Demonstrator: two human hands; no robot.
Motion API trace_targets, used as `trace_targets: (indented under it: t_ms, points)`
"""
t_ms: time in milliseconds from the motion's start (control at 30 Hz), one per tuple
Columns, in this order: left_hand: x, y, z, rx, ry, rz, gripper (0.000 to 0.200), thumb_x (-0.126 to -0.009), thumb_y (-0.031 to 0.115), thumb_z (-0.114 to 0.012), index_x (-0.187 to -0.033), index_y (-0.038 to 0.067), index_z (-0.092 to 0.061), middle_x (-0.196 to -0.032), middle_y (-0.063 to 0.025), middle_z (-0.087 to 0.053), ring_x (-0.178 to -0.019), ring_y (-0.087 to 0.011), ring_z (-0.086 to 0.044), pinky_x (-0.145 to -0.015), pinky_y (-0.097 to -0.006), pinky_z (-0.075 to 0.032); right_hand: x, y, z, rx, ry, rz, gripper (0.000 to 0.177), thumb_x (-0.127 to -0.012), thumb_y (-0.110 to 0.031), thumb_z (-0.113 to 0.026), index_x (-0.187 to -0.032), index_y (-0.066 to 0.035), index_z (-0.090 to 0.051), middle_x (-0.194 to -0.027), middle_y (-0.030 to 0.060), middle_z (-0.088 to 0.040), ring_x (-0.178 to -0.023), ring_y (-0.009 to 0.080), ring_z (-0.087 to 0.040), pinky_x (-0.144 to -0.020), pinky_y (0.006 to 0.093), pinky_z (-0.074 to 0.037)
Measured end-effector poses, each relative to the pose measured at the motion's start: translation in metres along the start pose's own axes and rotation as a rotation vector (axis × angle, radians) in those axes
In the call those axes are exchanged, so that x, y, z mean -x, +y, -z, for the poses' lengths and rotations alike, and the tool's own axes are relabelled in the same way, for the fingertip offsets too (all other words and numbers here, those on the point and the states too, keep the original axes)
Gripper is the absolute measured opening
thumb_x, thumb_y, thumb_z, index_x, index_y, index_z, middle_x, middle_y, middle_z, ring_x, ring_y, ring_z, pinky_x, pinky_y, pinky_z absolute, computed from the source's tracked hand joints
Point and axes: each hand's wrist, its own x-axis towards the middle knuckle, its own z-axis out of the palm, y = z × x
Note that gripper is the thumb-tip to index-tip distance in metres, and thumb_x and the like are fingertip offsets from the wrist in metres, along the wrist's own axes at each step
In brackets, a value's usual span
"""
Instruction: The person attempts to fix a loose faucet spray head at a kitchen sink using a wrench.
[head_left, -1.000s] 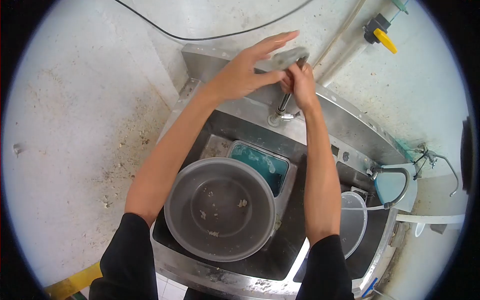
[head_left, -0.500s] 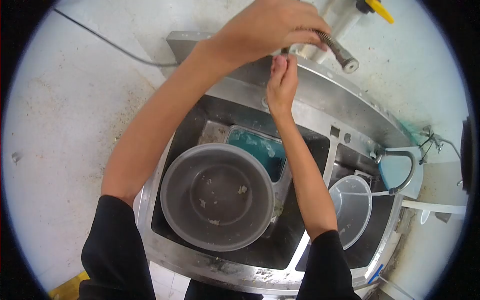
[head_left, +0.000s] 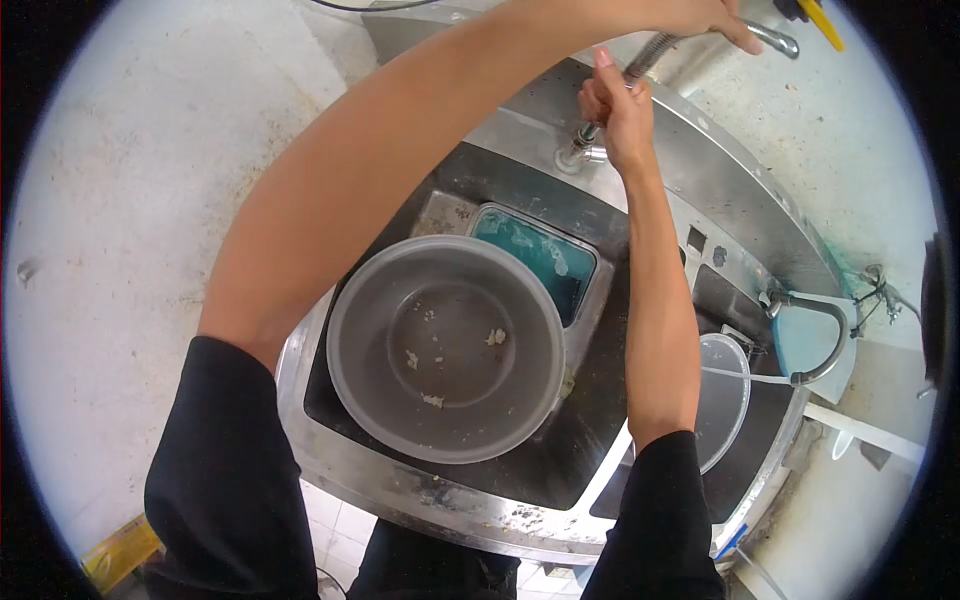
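Across the top of the head view reaches my left hand (head_left: pixel 700 15), closed on the upper part of a metal faucet (head_left: pixel 645 62) with a spring-wound neck. The faucet's shiny outlet end (head_left: pixel 777 40) sticks out past those fingers to the right. Lower down the same neck, my right hand (head_left: pixel 622 112) is wrapped around it with the thumb pointing up. Just below that hand is the faucet's base fitting (head_left: pixel 577 150), at the back of the sink. A large grey basin (head_left: pixel 352 350) sits below both arms, with a few pale scraps (head_left: pixel 495 337) on its bottom.
A rectangular container (head_left: pixel 545 250) showing blue-green lies behind the basin in the steel sink (head_left: pixel 540 485). In the right sink, a whitish tub (head_left: pixel 728 400) is partly behind my forearm, near a curved faucet (head_left: pixel 828 330). A yellow lever (head_left: pixel 823 25) is at the upper right.
My left hand has moved right and up, and the faucet end swung the same way. The right hand shifted right and slightly up in view. The faucet base now shows more.
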Motion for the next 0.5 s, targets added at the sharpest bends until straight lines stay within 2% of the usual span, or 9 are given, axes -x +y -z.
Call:
trace_targets:
  t_ms: [67, 133, 200, 233, 267, 333, 400, 467, 500]
  points:
    - [-0.013, -0.007, -0.009, 0.096, -0.008, 0.035, 0.027, -0.079, 0.023, -0.079, -0.080, -0.003, -0.073, -0.068, -0.0201, -0.068, -0.061, -0.0289, -0.066, -0.064, -0.0368, -0.052, 0.003, -0.004, -0.001, -0.133, 0.011, 0.017, 0.060, -0.099, -0.040, -0.063, -0.057, -0.017, -0.027, -0.049, -0.0044, -0.027, -0.046, 0.0083, -0.025, -0.047, 0.0280, -0.020]
    - [-0.024, -0.009, -0.014, -0.070, -0.169, 0.098, 0.031, -0.082, 0.026, -0.075, -0.078, -0.005, -0.072, -0.068, -0.0198, -0.068, -0.062, -0.0270, -0.067, -0.063, -0.0366, -0.053, 0.002, 0.000, -0.006, -0.096, 0.048, 0.017, 0.058, -0.099, -0.038, -0.063, -0.056, -0.016, -0.031, -0.050, -0.0048, -0.031, -0.047, 0.0082, -0.028, -0.048, 0.0283, -0.023]
    - [-0.027, -0.020, -0.018, -0.064, -0.107, 0.117, 0.033, -0.084, 0.026, -0.072, -0.078, -0.006, -0.071, -0.068, -0.0190, -0.067, -0.062, -0.0262, -0.068, -0.063, -0.0367, -0.053, -0.001, 0.013, -0.010, 0.092, 0.249, 0.078, 0.057, -0.097, -0.042, -0.067, -0.055, -0.009, -0.045, -0.052, -0.0035, -0.042, -0.051, 0.0079, -0.036, -0.048, 0.0292, -0.029]
    - [-0.026, -0.023, -0.020, -0.062, -0.049, 0.132, 0.035, -0.085, 0.027, -0.069, -0.077, -0.007, -0.070, -0.067, -0.0183, -0.067, -0.062, -0.0253, -0.068, -0.063, -0.0369, -0.053, -0.001, 0.016, -0.021, 0.207, 0.415, 0.205, 0.059, -0.097, -0.040, -0.066, -0.055, -0.005, -0.044, -0.051, -0.0023, -0.040, -0.052, 0.0090, -0.035, -0.049, 0.0302, -0.030]
    - [-0.026, -0.027, -0.021, -0.064, -0.054, 0.127, 0.035, -0.085, 0.027, -0.069, -0.077, -0.007, -0.070, -0.067, -0.0183, -0.067, -0.062, -0.0253, -0.068, -0.063, -0.0369, -0.053, 0.001, 0.018, -0.027, 0.205, 0.421, 0.207, 0.059, -0.097, -0.040, -0.066, -0.055, -0.005, -0.044, -0.051, -0.0023, -0.040, -0.052, 0.0090, -0.035, -0.049, 0.0302, -0.030]
    - [-0.019, -0.032, -0.016, 0.109, -0.020, 0.227, 0.037, -0.089, 0.027, -0.064, -0.075, -0.007, -0.069, -0.064, -0.0173, -0.066, -0.062, -0.0260, -0.069, -0.066, -0.0375, -0.054, 0.007, 0.015, -0.038, 0.268, 0.577, 0.250, 0.058, -0.097, -0.037, -0.066, -0.056, -0.004, -0.044, -0.050, -0.0014, -0.038, -0.051, 0.0100, -0.034, -0.048, 0.0314, -0.030]
    - [-0.012, -0.035, -0.016, 0.217, 0.033, 0.295, 0.037, -0.090, 0.028, -0.064, -0.082, -0.008, -0.069, -0.070, -0.0178, -0.067, -0.067, -0.0258, -0.070, -0.066, -0.0377, -0.055, 0.002, 0.011, -0.037, 0.295, 0.607, 0.208, 0.060, -0.098, -0.039, -0.064, -0.054, -0.004, -0.042, -0.049, -0.0004, -0.036, -0.051, 0.0105, -0.033, -0.048, 0.0327, -0.029]
    - [-0.004, -0.047, -0.019, 0.330, 0.094, 0.366, 0.038, -0.091, 0.029, -0.063, -0.089, -0.008, -0.069, -0.075, -0.0182, -0.068, -0.071, -0.0257, -0.071, -0.065, -0.0378, -0.055, -0.005, 0.011, -0.028, 0.334, 0.479, 0.058, 0.059, -0.099, -0.040, -0.062, -0.054, -0.007, -0.042, -0.049, -0.0002, -0.038, -0.049, 0.0105, -0.034, -0.047, 0.0326, -0.028]
    - [-0.001, -0.060, -0.021, 0.618, 0.118, 0.399, 0.039, -0.092, 0.029, -0.063, -0.098, -0.009, -0.066, -0.091, -0.0201, -0.068, -0.077, -0.0266, -0.071, -0.066, -0.0373, -0.055, -0.004, 0.009, -0.021, 0.338, 0.474, 0.060, 0.059, -0.099, -0.040, -0.062, -0.054, -0.007, -0.042, -0.049, -0.0002, -0.038, -0.049, 0.0105, -0.034, -0.047, 0.0326, -0.028]
